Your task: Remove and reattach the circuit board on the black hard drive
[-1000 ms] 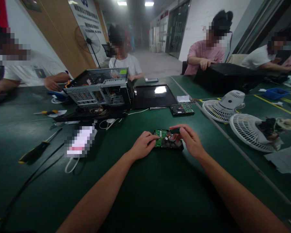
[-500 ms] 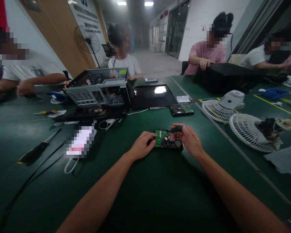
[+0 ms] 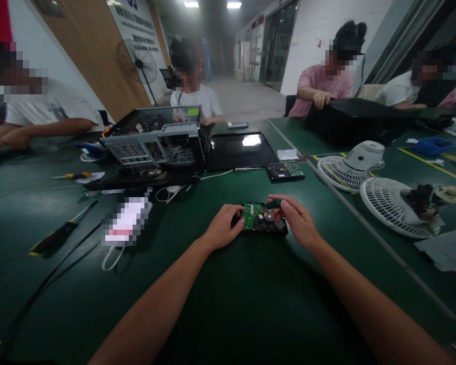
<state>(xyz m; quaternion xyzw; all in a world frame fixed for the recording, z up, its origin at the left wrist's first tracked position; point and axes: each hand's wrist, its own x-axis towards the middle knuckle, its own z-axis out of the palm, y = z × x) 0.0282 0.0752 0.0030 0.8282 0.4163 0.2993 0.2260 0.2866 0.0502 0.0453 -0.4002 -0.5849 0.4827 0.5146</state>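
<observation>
A hard drive [image 3: 256, 213] lies on the green table with its green circuit board facing up. My left hand [image 3: 225, 225] is closed on its left end, thumb at the near edge and fingers at the far edge. Over the right end of the drive, my right hand [image 3: 297, 220] pinches a small screwdriver [image 3: 274, 204] by its dark handle. The fingers partly hide the screwdriver, and I cannot make out its tip against the board.
Beyond the drive are a second hard drive [image 3: 286, 171], a black panel [image 3: 239, 152] and an open computer case [image 3: 155, 142]. To the left lie a phone [image 3: 127, 220] and a larger screwdriver [image 3: 57, 237]. White fan parts [image 3: 389, 205] stand right. Several people sit around the table.
My right hand's fingers have shifted slightly around the screwdriver handle, so less of it shows. My left hand and the hard drive stay in place.
</observation>
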